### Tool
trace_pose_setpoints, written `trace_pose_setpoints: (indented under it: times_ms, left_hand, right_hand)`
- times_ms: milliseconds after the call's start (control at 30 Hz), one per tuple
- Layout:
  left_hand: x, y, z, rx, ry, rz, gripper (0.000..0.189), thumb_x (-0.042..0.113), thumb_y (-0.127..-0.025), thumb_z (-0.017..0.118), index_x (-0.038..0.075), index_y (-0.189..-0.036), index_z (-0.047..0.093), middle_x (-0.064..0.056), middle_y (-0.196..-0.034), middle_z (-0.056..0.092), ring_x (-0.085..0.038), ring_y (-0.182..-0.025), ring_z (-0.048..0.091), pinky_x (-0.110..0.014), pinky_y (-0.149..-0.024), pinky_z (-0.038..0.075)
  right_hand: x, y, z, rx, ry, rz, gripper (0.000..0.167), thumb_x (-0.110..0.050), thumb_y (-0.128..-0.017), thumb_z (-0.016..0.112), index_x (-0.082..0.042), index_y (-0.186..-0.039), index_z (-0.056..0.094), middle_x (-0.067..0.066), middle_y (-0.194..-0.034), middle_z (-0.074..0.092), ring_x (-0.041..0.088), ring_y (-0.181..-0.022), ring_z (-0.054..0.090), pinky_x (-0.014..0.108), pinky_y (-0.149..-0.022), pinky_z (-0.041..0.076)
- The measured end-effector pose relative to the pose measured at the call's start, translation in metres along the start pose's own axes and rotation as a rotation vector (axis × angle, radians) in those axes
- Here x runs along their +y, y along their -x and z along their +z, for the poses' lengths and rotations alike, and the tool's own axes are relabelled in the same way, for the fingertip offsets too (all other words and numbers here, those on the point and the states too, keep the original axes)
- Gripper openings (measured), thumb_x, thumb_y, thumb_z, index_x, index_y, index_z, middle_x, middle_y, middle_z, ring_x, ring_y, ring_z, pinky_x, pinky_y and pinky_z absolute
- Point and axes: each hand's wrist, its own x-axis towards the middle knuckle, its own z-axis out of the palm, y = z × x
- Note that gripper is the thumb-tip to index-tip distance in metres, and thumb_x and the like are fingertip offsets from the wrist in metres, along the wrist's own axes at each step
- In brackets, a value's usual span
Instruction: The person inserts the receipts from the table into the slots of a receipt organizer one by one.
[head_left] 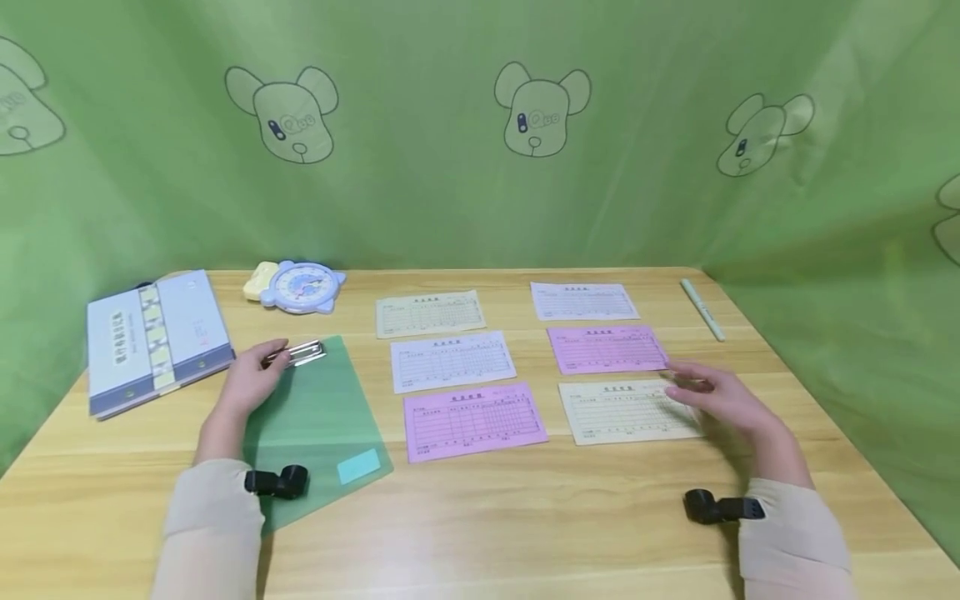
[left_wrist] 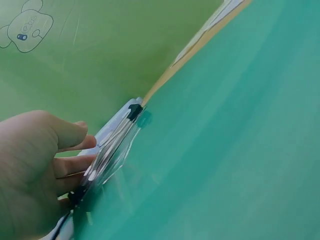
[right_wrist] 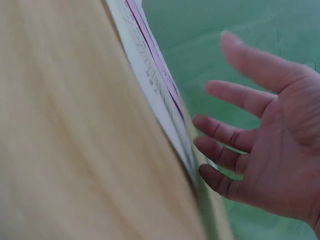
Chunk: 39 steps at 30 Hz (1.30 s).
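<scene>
A translucent green clipboard [head_left: 322, 425] with a silver metal clip [head_left: 306, 353] lies on the left side of the table. My left hand [head_left: 255, 379] is at this clip, its fingertips [left_wrist: 82, 165] right at the metal and its thumb lifted off it. Over the right edge of a cream paper slip [head_left: 615, 412] hovers my right hand [head_left: 723, 398], fingers spread and loosely bent, palm bare. A pink slip [head_left: 607, 348] lies just beyond that hand's fingertips.
More printed slips lie in two columns: a white one [head_left: 585, 302], a pink one [head_left: 476, 421], a white one [head_left: 452, 361] and a cream one [head_left: 430, 314]. A pale pen [head_left: 702, 309] is at right. Blue-white booklet [head_left: 161, 342] and blue clock [head_left: 303, 287] stand at left.
</scene>
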Motion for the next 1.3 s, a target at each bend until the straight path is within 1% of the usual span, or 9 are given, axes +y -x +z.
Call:
trace_pose_setpoints:
  times_ms: [133,267,367,500,767,900,1000,1100,1300]
  left_hand:
    - [-0.004,0.000,0.004,0.090,0.015,0.004,0.037,0.014,-0.087,0.049,-0.011,-0.114,0.048,-0.030,-0.113,0.046,-0.041,-0.106,0.041,-0.047,-0.089,0.031]
    - [-0.004,0.001,0.006,0.116,0.019,-0.009,0.039,0.016,-0.084,0.055,-0.010,-0.112,0.051,-0.029,-0.111,0.047,-0.040,-0.104,0.042,-0.047,-0.087,0.032]
    - [-0.006,0.001,0.008,0.126,0.004,0.021,0.039,0.012,-0.081,0.059,-0.010,-0.113,0.050,-0.029,-0.111,0.048,-0.040,-0.103,0.043,-0.047,-0.087,0.032]
    - [-0.009,0.001,0.010,0.159,-0.038,0.081,0.038,0.004,-0.077,0.062,-0.010,-0.111,0.052,-0.030,-0.107,0.049,-0.041,-0.100,0.045,-0.047,-0.085,0.033]
    - [-0.012,0.002,0.012,0.198,-0.101,0.078,0.030,0.002,-0.078,0.060,-0.008,-0.106,0.056,-0.028,-0.103,0.049,-0.039,-0.092,0.041,-0.047,-0.077,0.030]
    - [-0.012,0.000,0.012,0.219,-0.130,0.108,0.029,0.002,-0.078,0.060,-0.008,-0.104,0.057,-0.027,-0.099,0.050,-0.038,-0.087,0.039,-0.045,-0.072,0.028]
    - [-0.012,0.001,0.012,0.220,-0.142,0.111,0.028,0.002,-0.077,0.060,-0.008,-0.104,0.058,-0.027,-0.099,0.050,-0.038,-0.087,0.039,-0.046,-0.072,0.028]
    - [-0.012,0.001,0.012,0.211,-0.158,0.101,0.028,0.002,-0.077,0.061,-0.007,-0.104,0.058,-0.027,-0.100,0.050,-0.039,-0.088,0.039,-0.046,-0.073,0.028]
    - [-0.011,0.001,0.012,0.198,-0.178,0.085,0.030,0.003,-0.078,0.060,-0.006,-0.106,0.057,-0.027,-0.102,0.049,-0.039,-0.089,0.039,-0.046,-0.074,0.028]
  right_hand:
    - [0.014,0.001,0.001,-0.015,0.002,-0.018,0.059,-0.024,-0.080,0.061,0.004,-0.126,0.037,0.031,-0.121,0.037,0.041,-0.101,0.039,0.046,-0.077,0.036]
    - [0.020,0.000,0.003,-0.034,0.015,-0.087,0.060,-0.016,-0.075,0.066,0.008,-0.123,0.039,0.033,-0.124,0.033,0.047,-0.106,0.033,0.055,-0.081,0.031]
    - [0.023,0.000,0.004,-0.040,0.041,-0.130,0.060,-0.012,-0.072,0.068,0.011,-0.120,0.041,0.035,-0.122,0.033,0.050,-0.110,0.027,0.062,-0.084,0.021]
    - [0.026,0.001,0.004,-0.030,0.081,-0.151,0.057,-0.012,-0.073,0.068,0.010,-0.119,0.043,0.035,-0.121,0.034,0.049,-0.108,0.030,0.062,-0.083,0.022]
    - [0.020,0.002,0.006,-0.012,0.088,-0.026,0.051,-0.014,-0.078,0.063,0.008,-0.119,0.044,0.034,-0.117,0.038,0.045,-0.104,0.036,0.055,-0.082,0.030]
    - [0.016,0.003,0.005,0.011,0.105,-0.033,0.048,-0.011,-0.078,0.062,0.005,-0.121,0.045,0.028,-0.097,0.049,0.036,-0.088,0.045,0.044,-0.072,0.039]
    - [0.016,0.004,0.003,0.035,0.100,-0.058,0.048,-0.012,-0.079,0.062,0.001,-0.121,0.046,0.013,-0.084,0.048,0.021,-0.073,0.040,0.030,-0.061,0.036]
    - [0.019,0.008,-0.002,0.049,0.038,-0.064,0.046,-0.015,-0.079,0.062,0.000,-0.120,0.048,0.006,-0.075,0.044,0.014,-0.066,0.039,0.026,-0.056,0.036]
    - [0.024,0.015,-0.012,0.050,-0.076,-0.061,0.035,-0.017,-0.082,0.060,0.000,-0.113,0.055,-0.009,-0.099,0.050,0.001,-0.081,0.048,0.019,-0.065,0.043]
